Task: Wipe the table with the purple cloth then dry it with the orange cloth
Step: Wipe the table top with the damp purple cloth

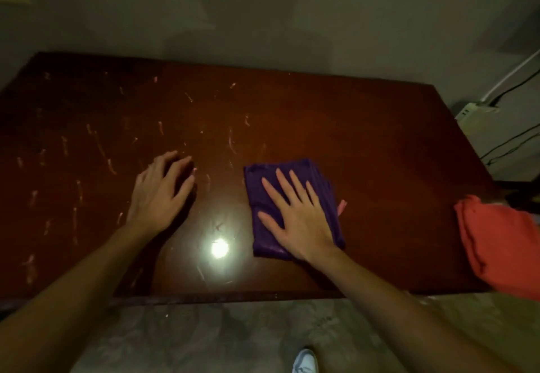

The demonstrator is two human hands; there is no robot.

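Observation:
A folded purple cloth (318, 180) lies flat on the dark brown table (365, 139), right of centre. My right hand (298, 215) presses flat on top of it with the fingers spread. My left hand (159, 194) rests on the bare tabletop to the left, fingers slightly curled, holding nothing. An orange cloth (502, 244) lies crumpled at the table's right front corner, partly hanging over the edge. Pale pinkish streaks (99, 145) cover the left half of the table; the right half looks smoother.
The table's far edge meets a grey wall (263, 16). A white device with cables (479, 112) sits beyond the right edge. A bright light reflection (219, 248) shines near the front edge. My shoe (305, 361) shows on the floor below.

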